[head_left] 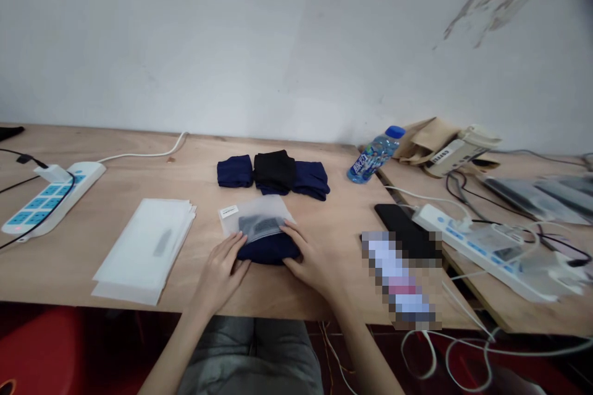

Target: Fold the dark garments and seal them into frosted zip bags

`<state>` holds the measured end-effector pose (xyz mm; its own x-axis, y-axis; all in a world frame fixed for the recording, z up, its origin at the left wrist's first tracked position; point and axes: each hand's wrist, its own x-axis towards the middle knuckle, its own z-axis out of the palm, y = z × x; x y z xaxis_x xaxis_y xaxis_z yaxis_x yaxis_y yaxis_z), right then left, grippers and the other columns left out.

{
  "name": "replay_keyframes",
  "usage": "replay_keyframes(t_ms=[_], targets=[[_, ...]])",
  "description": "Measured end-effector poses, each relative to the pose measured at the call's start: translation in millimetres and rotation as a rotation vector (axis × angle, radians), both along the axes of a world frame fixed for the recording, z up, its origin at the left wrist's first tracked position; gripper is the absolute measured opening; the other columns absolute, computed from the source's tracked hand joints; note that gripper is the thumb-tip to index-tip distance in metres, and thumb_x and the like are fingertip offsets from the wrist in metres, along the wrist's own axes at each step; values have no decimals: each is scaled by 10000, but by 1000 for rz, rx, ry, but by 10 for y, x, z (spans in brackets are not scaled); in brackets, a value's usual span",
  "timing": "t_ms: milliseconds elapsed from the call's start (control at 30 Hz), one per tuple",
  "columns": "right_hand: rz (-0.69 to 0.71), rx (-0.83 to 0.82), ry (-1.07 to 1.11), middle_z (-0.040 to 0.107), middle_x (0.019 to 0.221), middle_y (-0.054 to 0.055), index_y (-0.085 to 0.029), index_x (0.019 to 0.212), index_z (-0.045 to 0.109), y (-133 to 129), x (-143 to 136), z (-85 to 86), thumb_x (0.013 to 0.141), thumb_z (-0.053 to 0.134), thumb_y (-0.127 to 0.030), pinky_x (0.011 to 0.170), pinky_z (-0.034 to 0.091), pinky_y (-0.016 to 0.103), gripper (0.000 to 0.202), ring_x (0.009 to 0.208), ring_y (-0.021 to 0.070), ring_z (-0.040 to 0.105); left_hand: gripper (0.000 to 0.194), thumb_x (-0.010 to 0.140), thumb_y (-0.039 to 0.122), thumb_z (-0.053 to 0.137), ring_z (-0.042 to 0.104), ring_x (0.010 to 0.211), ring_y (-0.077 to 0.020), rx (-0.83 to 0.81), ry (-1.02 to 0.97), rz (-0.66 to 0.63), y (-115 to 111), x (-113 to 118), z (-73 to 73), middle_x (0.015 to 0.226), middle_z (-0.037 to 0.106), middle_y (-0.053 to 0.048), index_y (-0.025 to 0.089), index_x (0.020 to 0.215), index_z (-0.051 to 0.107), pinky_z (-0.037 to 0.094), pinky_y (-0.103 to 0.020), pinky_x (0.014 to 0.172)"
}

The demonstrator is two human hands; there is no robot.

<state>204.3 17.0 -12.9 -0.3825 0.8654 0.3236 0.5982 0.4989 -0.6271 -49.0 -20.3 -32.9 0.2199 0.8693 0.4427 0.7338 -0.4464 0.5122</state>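
A folded navy garment (269, 250) lies partly inside a translucent frosted plastic bag (273, 205) with a small white label at its far left corner. The near part of the cloth sticks out of the bag's opening. My left hand (225, 271) grips the left side, fingertips on the bag's edge and thumb low by the cloth. At the right side, my right hand (309, 262) holds the bag's edge and the garment between fingers and thumb. Beyond the bag sit folded navy garments (235, 171) and a folded black garment (274, 170).
A stack of frosted bags (143, 247) lies to the left, near a power strip (58, 197). On the right are a blue-capped bottle (375, 155), a black phone (403, 228), a blurred-out device (398, 278), another power strip (482, 253), loose cables and a coffee cup (456, 151).
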Motion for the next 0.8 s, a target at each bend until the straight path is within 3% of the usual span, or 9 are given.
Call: replay_keyframes(t_ms=[100, 300, 500, 800], targets=[[-53, 23, 16, 484, 1448, 69, -267, 1375, 477, -62, -57, -30, 810, 530, -132, 1081, 429, 447, 583, 1324, 241, 472, 389, 942, 212, 471, 568, 1222, -214, -19, -92, 10, -9, 26, 45, 1281, 624, -81, 231, 1329, 509, 470, -428, 1050], [-99, 46, 40, 527, 1409, 60, -284, 1377, 475, -147, -129, 59, 884, 493, -158, 1068, 448, 435, 509, 1288, 225, 514, 343, 947, 215, 463, 595, 1174, -191, -94, -285, 37, 12, 49, 111, 1242, 643, -56, 240, 1274, 565, 486, -388, 1026], [29, -23, -50, 382, 1519, 72, -329, 1495, 289, -212, -56, 139, 840, 650, -297, 1066, 450, 456, 748, 1360, 273, 426, 329, 905, 207, 520, 631, 1112, -190, -162, -393, 71, 16, -6, 77, 1215, 667, -34, 256, 1216, 615, 506, -362, 977], [46, -41, -172, 283, 1558, 87, -344, 1537, 128, -245, -112, 211, 747, 638, -157, 999, 501, 466, 959, 1364, 306, 406, 254, 895, 317, 566, 671, 1010, -197, -209, -510, 170, 23, 8, 164, 1104, 714, -33, 240, 1111, 676, 529, -343, 919]])
